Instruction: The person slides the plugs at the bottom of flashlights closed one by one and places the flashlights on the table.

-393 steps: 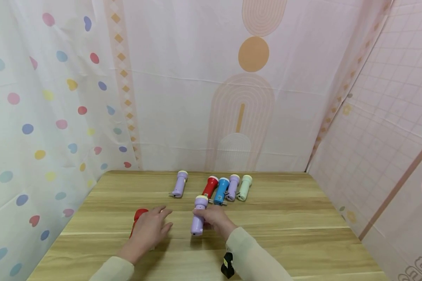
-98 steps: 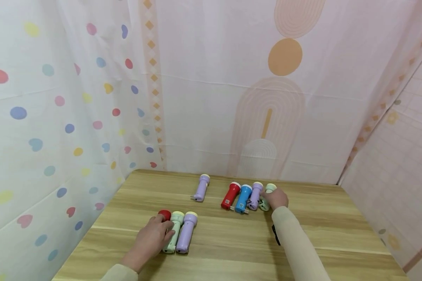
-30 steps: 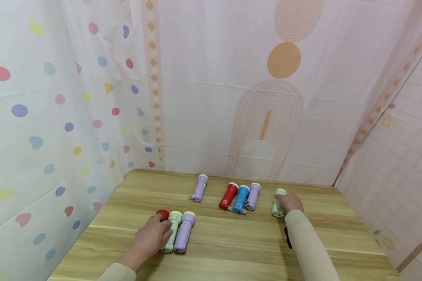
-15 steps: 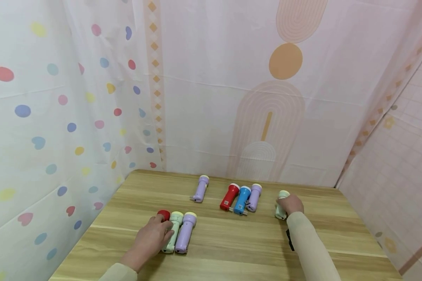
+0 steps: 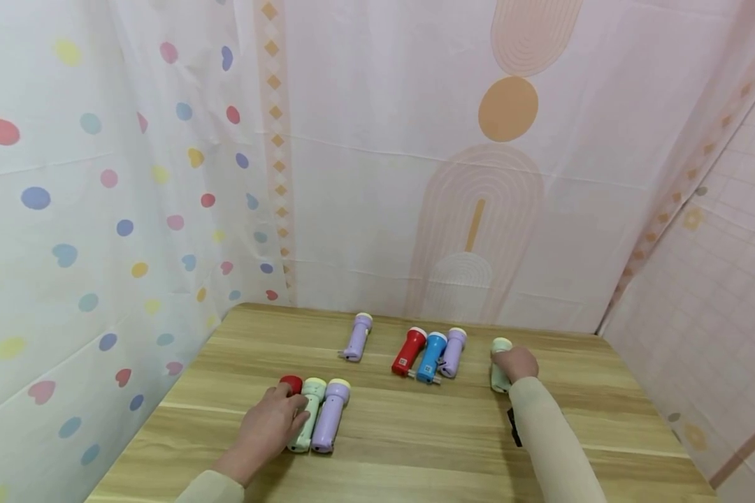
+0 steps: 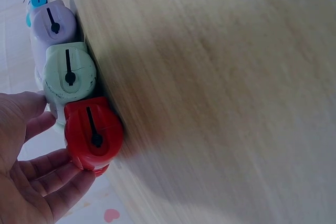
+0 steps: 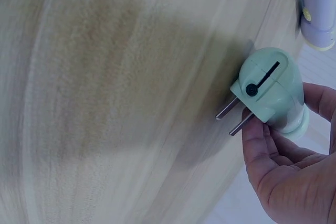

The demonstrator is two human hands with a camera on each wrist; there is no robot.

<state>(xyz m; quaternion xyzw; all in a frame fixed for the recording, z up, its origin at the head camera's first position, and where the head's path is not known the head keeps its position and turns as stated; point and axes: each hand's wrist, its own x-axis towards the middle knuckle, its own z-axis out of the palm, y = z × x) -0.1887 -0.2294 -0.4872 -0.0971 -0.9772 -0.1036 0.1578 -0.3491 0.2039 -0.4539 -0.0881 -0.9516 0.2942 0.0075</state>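
My left hand (image 5: 269, 425) curls over the red flashlight (image 6: 97, 137) at the left end of a near row, fingers along its outer side. Its thumb touches the pale green flashlight (image 6: 73, 74) beside it. A purple flashlight (image 5: 330, 419) lies against the green one, completing that row side by side. Farther right, my right hand (image 5: 519, 364) grips another pale green flashlight (image 7: 275, 85) between thumb and fingers. Two metal plug prongs (image 7: 227, 108) stick out near its tail end, with a fingertip right by them. The hand covers part of its body.
At the back of the wooden table (image 5: 415, 447) lie a red flashlight (image 5: 409, 351), a blue flashlight (image 5: 431, 358) and a purple flashlight (image 5: 454, 353), close together. The red and blue ones have prongs out. Another purple flashlight (image 5: 358, 337) lies alone to their left. Patterned curtains (image 5: 352, 175) stand behind.
Earlier the right hand held a purple flashlight, which now lies in the near row. Since then it has moved the green flashlight rightward from the back row. The left hand stays put.
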